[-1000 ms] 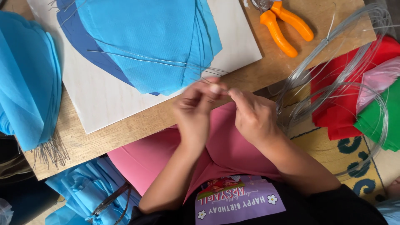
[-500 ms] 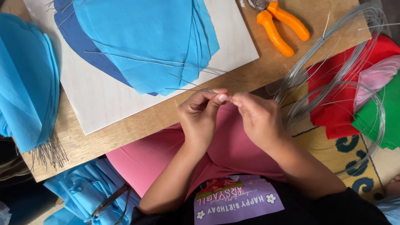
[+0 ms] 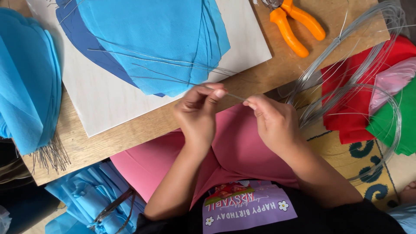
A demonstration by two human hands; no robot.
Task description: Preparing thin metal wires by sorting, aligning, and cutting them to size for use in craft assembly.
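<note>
Both my hands pinch a thin wire (image 3: 234, 96) between them, left hand (image 3: 197, 115) and right hand (image 3: 273, 123), just below the blue paper (image 3: 151, 43) stack, above pink paper (image 3: 234, 151).

Both forearms are seen bare, no sleeves, rings or bracelets. Left hand (image 3: 197, 115) and right hand (image 3: 273, 123) are ungloved. A black top with purple printed panel (image 3: 249, 208) is worn below the hands.
</note>
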